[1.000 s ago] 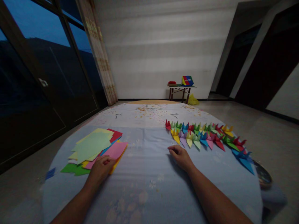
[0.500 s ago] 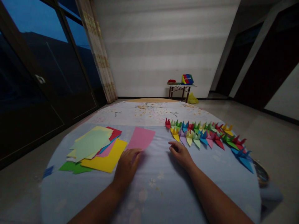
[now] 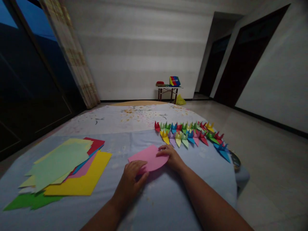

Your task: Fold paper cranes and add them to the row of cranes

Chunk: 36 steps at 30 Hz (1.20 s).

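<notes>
A pink paper sheet (image 3: 147, 157) lies on the light blue cloth (image 3: 120, 141) in front of me. My left hand (image 3: 132, 175) rests flat on its near left corner, fingers stretched out. My right hand (image 3: 170, 155) holds the sheet's right edge, which curls up under the fingers. A loose stack of coloured sheets (image 3: 63, 166), yellow and pale green on top, lies to the left. Two rows of folded paper cranes (image 3: 190, 133) stand to the right.
A round dish (image 3: 235, 158) sits at the cloth's right edge. Farther back lies a floral white cloth (image 3: 125, 117). A small table (image 3: 168, 91) with a multicoloured bag stands against the far wall. Dark glass doors and a curtain (image 3: 72, 61) are on the left.
My left hand drew the pink sheet off the stack to the middle. My right hand moved onto its right edge. The view swung right.
</notes>
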Available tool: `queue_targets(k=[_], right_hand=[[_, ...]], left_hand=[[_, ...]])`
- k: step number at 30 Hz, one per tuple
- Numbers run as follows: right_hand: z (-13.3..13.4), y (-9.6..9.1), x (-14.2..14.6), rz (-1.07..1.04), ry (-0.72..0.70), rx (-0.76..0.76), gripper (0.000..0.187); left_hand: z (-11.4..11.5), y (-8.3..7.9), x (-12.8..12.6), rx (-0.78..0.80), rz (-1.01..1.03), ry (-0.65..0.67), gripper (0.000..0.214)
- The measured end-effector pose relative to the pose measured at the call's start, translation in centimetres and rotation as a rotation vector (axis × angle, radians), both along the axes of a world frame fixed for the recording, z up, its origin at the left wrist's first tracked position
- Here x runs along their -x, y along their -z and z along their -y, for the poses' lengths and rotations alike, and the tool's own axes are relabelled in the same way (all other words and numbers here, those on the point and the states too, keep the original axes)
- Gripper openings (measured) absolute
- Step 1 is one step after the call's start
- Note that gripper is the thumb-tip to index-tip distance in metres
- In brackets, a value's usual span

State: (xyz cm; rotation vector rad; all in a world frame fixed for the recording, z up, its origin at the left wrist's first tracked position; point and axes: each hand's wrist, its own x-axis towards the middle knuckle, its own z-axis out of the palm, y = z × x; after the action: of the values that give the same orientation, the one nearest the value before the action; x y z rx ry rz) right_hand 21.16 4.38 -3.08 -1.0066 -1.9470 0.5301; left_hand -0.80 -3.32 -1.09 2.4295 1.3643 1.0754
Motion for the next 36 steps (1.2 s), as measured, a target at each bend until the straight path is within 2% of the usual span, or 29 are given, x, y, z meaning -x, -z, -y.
queue_targets(k=[5,10,14,21,26,28,31,36], right_hand=[[0.2,-0.6,-1.0,0.148,0.022,0.018,0.009],[0.4,-1.5,-2.0,0.311,-0.095,0.037,0.012],[0.4,-1.6,-2.1,0.375,-0.165,0.057,0.014],[0.5,-1.6,-2.1,0.407,-0.17,0.085,0.02],[0.8,-1.3,-2.3,0.392,-0.149,0.091,0.026],[0.7,-1.2,-2.2,0.405,-0.148,0.109,0.029],[0.7,-1.1,-2.1,0.413,-0.154,0.095,0.022],[0.5,-0.8,-1.9,0.373,-0.15,0.096,0.015]], left_hand=[[0.0,2.1,1.4,0.084,-0.024,-0.127,0.04],[0.2,3.5,2.0,0.102,-0.039,-0.091,0.041],[0.1,2.9,1.8,0.133,0.001,-0.164,0.04],[0.0,2.0,1.6,0.172,-0.018,-0.218,0.039],[-0.5,1.1,1.6,0.106,-0.289,-0.283,0.037],[-1.1,0.5,2.6,0.1,-0.344,-0.338,0.038],[-2.1,0.0,5.1,0.11,-0.434,-0.448,0.042],[-2.6,0.3,9.3,0.126,-0.554,-0.596,0.044]])
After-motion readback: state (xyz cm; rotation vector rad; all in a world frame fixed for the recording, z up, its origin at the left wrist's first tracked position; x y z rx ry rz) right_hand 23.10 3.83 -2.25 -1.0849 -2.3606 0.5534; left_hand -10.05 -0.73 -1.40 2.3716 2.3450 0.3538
